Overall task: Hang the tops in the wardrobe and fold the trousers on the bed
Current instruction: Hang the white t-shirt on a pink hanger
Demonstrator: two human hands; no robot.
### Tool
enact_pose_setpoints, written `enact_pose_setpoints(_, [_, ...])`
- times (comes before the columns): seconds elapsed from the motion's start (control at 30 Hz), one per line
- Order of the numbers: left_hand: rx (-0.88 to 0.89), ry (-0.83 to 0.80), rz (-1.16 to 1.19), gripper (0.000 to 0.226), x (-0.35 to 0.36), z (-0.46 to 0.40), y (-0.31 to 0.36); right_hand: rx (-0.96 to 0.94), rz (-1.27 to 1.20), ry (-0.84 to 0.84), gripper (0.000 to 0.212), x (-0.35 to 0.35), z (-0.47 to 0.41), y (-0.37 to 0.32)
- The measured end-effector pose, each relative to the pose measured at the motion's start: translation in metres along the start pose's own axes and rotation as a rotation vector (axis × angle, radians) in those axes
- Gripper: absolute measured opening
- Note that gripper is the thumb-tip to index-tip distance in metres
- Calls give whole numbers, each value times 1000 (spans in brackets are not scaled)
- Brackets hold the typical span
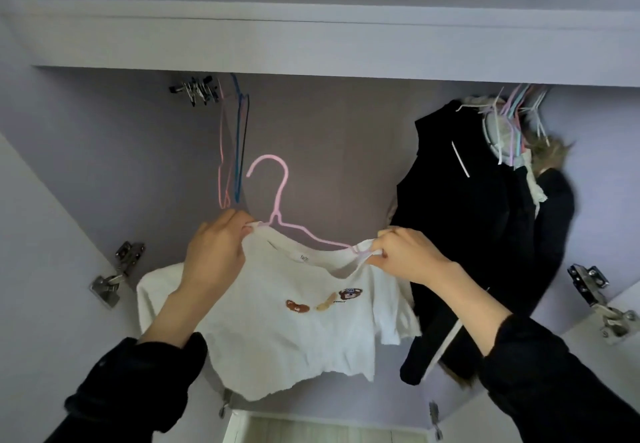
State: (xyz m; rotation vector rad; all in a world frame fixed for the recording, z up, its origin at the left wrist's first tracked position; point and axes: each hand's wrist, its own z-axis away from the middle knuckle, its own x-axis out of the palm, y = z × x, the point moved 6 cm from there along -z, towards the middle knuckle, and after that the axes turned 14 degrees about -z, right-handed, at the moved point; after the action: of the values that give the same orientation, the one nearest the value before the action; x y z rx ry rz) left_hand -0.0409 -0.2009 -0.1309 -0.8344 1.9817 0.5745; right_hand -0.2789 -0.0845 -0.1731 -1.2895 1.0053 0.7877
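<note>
A small white T-shirt (pixel 291 331) with brown bear prints on the chest hangs in front of the open wardrobe, threaded on a pink wire hanger (pixel 277 196). The hanger's hook points up and is free of the rail. My left hand (pixel 214 252) grips the shirt's left shoulder over the hanger's end. At the other shoulder my right hand (pixel 408 255) pinches the white cloth together with the hanger's tip. The neckline sags between the two hands. No trousers or bed are in view.
Empty pink and blue hangers (pixel 235 151) and metal clip hangers (pixel 195 90) hang at the upper left. Black garments (pixel 460 227) on several pastel hangers (pixel 512 120) fill the right side. Open doors with metal hinges (pixel 116 276) flank the opening.
</note>
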Motion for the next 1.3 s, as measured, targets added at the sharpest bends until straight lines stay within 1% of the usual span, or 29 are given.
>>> enact_pose_setpoints(0.1, [19,28,99,11,-3,-2,16,-89,-4,28,25,5,-2,-20])
enact_pose_setpoints(0.2, [-6,73,190,14,-7,-2,18,-136,-66,56,13,6,3,-22])
enact_pose_setpoints(0.27, [-44,91,238,15,-10,-1,17,-151,-134,76,10,6,8,-20])
enact_pose_setpoints(0.3, [-60,98,253,15,-11,0,17,-129,-211,95,11,6,10,-19])
enact_pose_setpoints(0.4, [-79,117,259,16,-12,1,17,2,-508,138,25,2,10,-13])
enact_pose_setpoints(0.43, [-81,124,258,16,-13,1,16,28,-528,141,28,0,9,-12])
enact_pose_setpoints(0.5, [-96,135,267,17,-16,2,13,24,-462,146,30,-6,5,-15])
enact_pose_setpoints(0.57, [-111,148,281,18,-18,2,14,-41,-400,191,29,-12,0,-31])
enact_pose_setpoints(0.6, [-112,151,289,18,-18,1,16,-82,-432,222,28,-14,-3,-42])
enact_pose_setpoints(0.67, [-110,147,305,17,-18,1,22,-142,-570,244,20,-13,-9,-66])
enact_pose_setpoints(0.73, [-105,137,319,15,-15,3,26,-158,-709,218,12,-8,-14,-84])
enact_pose_setpoints(0.83, [-84,101,350,14,-12,8,21,-110,-828,209,16,-5,-17,-87])
enact_pose_setpoints(0.9, [-89,81,349,13,-11,10,13,-100,-832,223,17,-7,-15,-83])
enact_pose_setpoints(0.97, [-142,74,347,12,-10,12,1,-95,-763,211,16,-10,-13,-75])
enact_pose_setpoints(1.03, [-187,81,327,12,-10,14,-11,-83,-716,193,19,-13,-8,-63])
enact_pose_setpoints(1.13, [-225,87,295,13,-9,12,-23,-40,-716,254,20,-23,2,-43])
enact_pose_setpoints(1.2, [-218,68,277,13,-7,10,-24,-16,-708,263,19,-27,5,-37])
enact_pose_setpoints(1.3, [-126,-10,232,13,-2,7,-17,13,-747,265,19,-33,5,-36])
